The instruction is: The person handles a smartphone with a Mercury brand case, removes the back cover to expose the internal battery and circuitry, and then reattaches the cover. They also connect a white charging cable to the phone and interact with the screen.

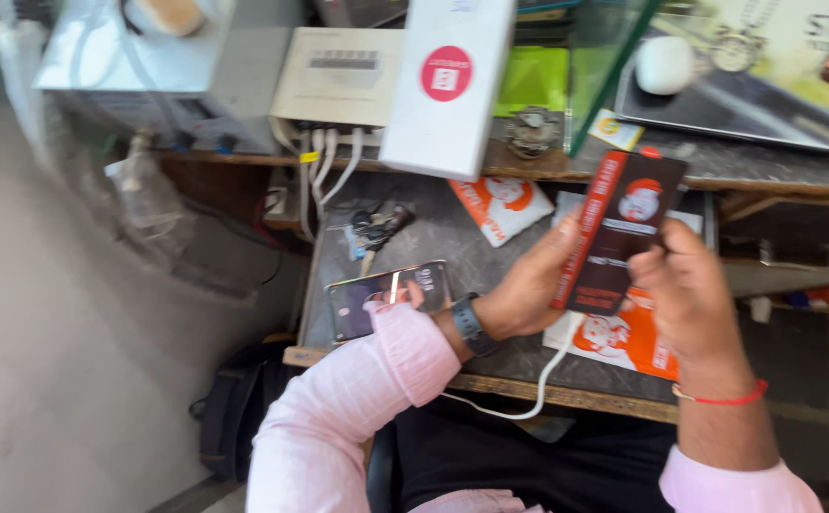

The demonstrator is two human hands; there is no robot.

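Between my left hand (528, 290) and right hand (685, 285) I see a dark box (621, 228) of smooth card with a slight sheen, its side orange. Under my fingers the desk (452, 237) looks like matt grey stone, with a rough wooden edge. Left of my left fingers the phone (386, 296) is glossy and mirror-like. Beneath my right fingers lie glossy paper packets (614, 342). My sleeve (357, 399) is soft pink cloth; the cable (528, 399) is smooth white plastic. Beyond my fingertips the white carton (448, 85) looks matt.
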